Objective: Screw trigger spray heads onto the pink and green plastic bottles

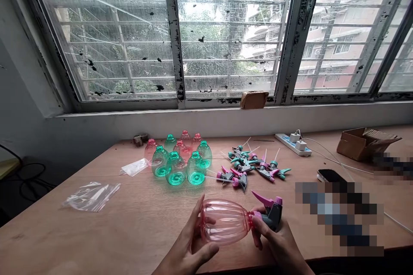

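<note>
A clear pink spray bottle (226, 221) lies on its side in the air above the table's front part, its base to the left. My left hand (190, 242) is wrapped round the base end. At the neck, my right hand (277, 238) grips the pink collar of the grey and pink trigger sprayer (273, 214); whether the collar is fully seated I cannot tell. Beyond my hands stand several green bottles (176, 172) and pink bottles (185, 138) without tops. Right of them lies a heap of loose trigger sprayers (245, 163) with thin tubes.
Clear plastic bags (92, 195) and a white packet (134, 166) lie at the left of the wooden table (135, 232). A power strip (293, 144) with plugged-in chargers, a cardboard box (364, 144) and a phone (331, 176) are on the right. Cables cross there. Behind is a window.
</note>
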Available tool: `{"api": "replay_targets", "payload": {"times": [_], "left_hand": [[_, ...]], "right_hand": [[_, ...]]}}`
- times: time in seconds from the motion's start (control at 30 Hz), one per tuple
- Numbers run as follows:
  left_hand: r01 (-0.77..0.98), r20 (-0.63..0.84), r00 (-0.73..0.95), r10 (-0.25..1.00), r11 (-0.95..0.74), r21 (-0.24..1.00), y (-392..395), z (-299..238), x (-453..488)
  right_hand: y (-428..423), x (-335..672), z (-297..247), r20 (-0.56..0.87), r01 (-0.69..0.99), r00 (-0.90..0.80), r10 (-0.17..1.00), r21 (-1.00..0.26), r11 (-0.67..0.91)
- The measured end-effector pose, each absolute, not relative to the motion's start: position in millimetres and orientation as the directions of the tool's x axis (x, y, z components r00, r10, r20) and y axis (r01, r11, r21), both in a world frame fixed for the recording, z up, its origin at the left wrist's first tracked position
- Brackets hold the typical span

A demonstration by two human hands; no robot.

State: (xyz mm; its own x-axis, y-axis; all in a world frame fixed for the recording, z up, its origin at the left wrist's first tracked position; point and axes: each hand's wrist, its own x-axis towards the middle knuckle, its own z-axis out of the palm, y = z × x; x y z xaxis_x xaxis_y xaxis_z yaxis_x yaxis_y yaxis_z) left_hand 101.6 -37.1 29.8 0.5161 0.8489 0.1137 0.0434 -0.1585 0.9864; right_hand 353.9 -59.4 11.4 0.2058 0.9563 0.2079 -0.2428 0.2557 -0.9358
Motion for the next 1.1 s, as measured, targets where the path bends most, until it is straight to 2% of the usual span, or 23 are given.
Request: {"api": "replay_targets", "payload": {"times": [0.13,0.33,0.57,0.73,0.8,0.97,1.1], "left_hand": [[-0.045,0.067,0.518,0.853,-0.051,0.998,-34,31,102],[-0.017,0.177,0.518,0.837,-0.197,0.98,-37,35,106],[-0.082,0.128,0.495,0.86,-0.1,0.992,-32,27,104],[-0.02,0.229,0.51,0.829,-0.255,0.967,-33,27,105],[0.0,0.209,0.506,0.837,-0.242,0.97,-33,28,105],[-0.085,0.154,0.505,0.849,-0.129,0.988,-32,26,106],[-0.103,0.205,0.545,0.813,-0.178,0.979,-31,22,107]], "right_hand": [[-60,353,13,0.205,-0.234,0.219,0.954,-0.938,0.255],[-59,354,11,0.207,-0.25,0.224,0.952,-0.932,0.262],[-59,354,11,0.211,-0.247,0.207,0.955,-0.934,0.259],[-59,354,11,0.213,-0.244,0.197,0.957,-0.935,0.258],[-59,355,11,0.211,-0.243,0.186,0.96,-0.937,0.253],[-60,356,12,0.197,-0.236,0.178,0.964,-0.943,0.236],[-60,354,14,0.196,-0.242,0.17,0.966,-0.942,0.234]]}}
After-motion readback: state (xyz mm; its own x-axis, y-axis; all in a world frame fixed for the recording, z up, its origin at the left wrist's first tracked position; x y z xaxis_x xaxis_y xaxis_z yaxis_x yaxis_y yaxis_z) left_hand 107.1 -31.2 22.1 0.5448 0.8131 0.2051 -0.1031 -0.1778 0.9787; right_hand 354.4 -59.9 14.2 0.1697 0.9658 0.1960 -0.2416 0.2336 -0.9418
